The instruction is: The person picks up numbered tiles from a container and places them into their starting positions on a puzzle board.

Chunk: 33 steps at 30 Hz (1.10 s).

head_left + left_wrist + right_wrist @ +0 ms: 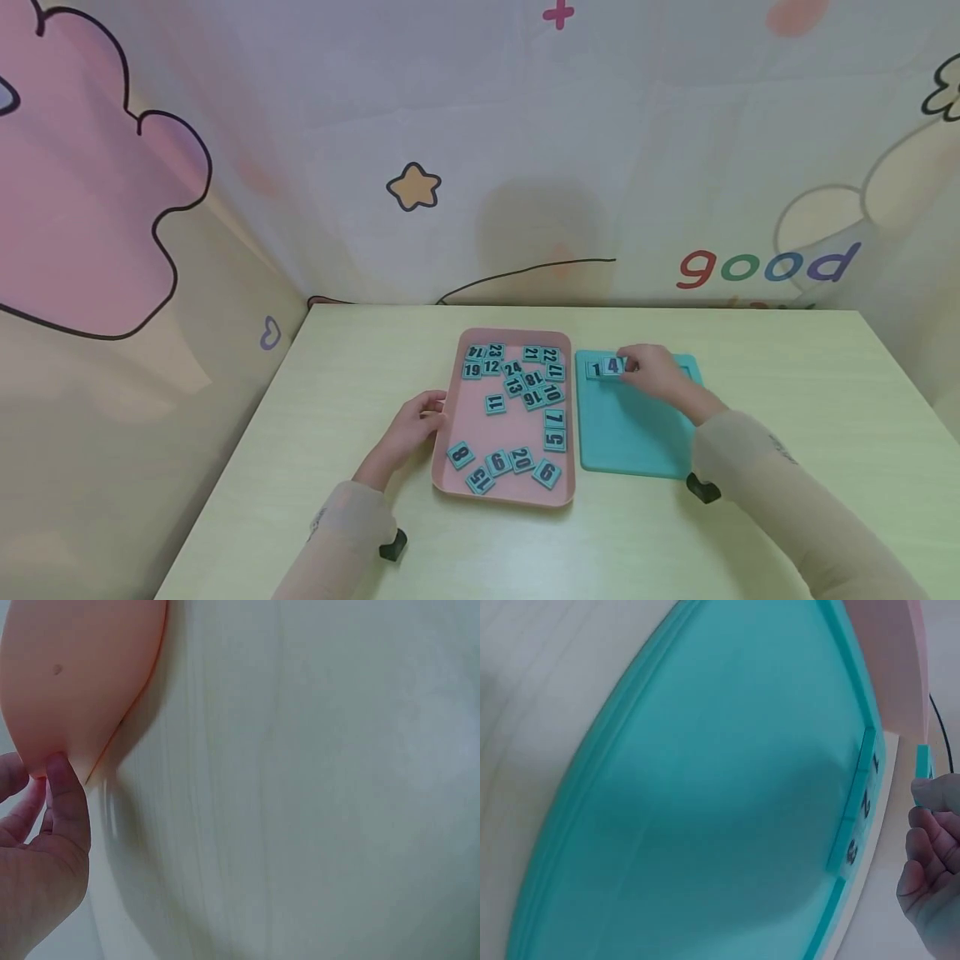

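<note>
Pale bench (360,375), pink tray (517,493) near its middle as the landmark. Nearest on the tray, a loose row of teal number tiles: 8, 15, 9, 20, 6 (547,473); beyond these 5, 7 and 11, then a crowded heap at the tray's far end, some overlapping and turned, several digits hard to read. Left hand (411,427) at the tray's left rim, fingers curled on the edge; the left wrist view shows the thumb (69,802) pressed against the rim, the other fingers cut off at the frame edge. Just right of the tray, a teal board (637,442), mostly bare. Right hand (660,375) over the board's far end, grip pinching the tile marked 4 (613,366) above the row. The right wrist view shows tiles 1, 2, 3 (859,817) seated along that edge; from the head view only tile 1 shows, the rest hidden under the raised tile and hand.
</note>
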Motion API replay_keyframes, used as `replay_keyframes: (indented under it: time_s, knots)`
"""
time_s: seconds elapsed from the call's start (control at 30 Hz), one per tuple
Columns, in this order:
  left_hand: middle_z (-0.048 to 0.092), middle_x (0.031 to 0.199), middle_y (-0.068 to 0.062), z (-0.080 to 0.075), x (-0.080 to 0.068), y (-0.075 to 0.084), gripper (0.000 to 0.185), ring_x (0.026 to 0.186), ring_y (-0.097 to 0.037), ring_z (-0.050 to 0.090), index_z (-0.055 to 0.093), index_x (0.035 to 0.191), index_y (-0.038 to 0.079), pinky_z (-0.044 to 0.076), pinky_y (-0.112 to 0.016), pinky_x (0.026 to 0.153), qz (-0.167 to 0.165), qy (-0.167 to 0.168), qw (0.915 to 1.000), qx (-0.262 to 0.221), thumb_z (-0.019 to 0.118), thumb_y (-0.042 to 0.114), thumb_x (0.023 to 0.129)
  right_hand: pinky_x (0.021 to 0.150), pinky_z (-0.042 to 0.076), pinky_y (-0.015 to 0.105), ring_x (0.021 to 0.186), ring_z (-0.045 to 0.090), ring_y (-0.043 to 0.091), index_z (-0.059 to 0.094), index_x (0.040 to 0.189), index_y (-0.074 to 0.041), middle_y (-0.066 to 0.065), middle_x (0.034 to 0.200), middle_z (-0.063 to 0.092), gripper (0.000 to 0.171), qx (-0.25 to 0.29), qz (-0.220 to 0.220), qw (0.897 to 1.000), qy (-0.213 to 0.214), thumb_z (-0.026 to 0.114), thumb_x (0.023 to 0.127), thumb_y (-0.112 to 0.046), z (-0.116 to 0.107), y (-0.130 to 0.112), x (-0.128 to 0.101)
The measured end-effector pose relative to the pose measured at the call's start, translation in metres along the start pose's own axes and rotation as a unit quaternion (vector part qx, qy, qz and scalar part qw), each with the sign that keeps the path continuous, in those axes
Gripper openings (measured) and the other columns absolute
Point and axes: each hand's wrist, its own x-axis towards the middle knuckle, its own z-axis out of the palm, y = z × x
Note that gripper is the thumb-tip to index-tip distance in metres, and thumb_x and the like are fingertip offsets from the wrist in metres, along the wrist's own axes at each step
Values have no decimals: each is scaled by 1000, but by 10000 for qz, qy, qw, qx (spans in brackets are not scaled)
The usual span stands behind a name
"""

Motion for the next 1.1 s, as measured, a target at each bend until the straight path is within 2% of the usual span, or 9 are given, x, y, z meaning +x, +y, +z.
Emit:
replay_keyframes:
  time_s: [0.13, 0.37, 0.53, 0.8, 1.1]
  knots:
    - [51, 109, -9, 0, -1, 0, 37, 97, -21, 48, 47, 123, 9, 44, -32, 86, 82, 10, 10000, 40, 49, 10, 86, 70, 48, 37, 74, 51, 22, 55, 111, 8, 15, 83, 61, 35, -38, 152, 9999, -62, 58, 80, -6, -2, 10, -4]
    - [51, 109, -8, 0, -1, 0, 38, 96, -20, 48, 47, 123, 10, 44, -31, 86, 72, 27, 10000, 55, 50, 11, 86, 62, 42, 29, 72, 49, 21, 52, 113, 10, 13, 80, 57, 36, -179, 380, 9990, -160, 56, 80, -5, -4, 29, -11]
    - [51, 109, -9, 0, -1, -1, 38, 97, -21, 48, 46, 124, 9, 44, -32, 87, 105, -1, 9999, 73, 49, 11, 86, 66, 45, 33, 76, 50, 24, 51, 115, 9, 15, 86, 58, 37, -242, 601, 9978, -170, 56, 82, -8, -7, 40, -16]
    - [52, 109, -9, 0, -2, 0, 37, 97, -21, 48, 47, 123, 9, 44, -32, 87, 93, 58, 9999, 74, 50, 10, 86, 71, 47, 40, 78, 50, 25, 50, 115, 11, 18, 89, 58, 38, -254, 723, 9969, -193, 55, 82, -7, -13, 48, -23]
    - [51, 110, -8, 1, -2, 0, 37, 98, -20, 48, 47, 124, 11, 44, -32, 88, 58, 45, 9999, 108, 50, 12, 86, 67, 45, 36, 76, 49, 25, 49, 115, 11, 17, 87, 57, 38, -396, 903, 9945, -353, 54, 82, -7, -13, 58, -22]
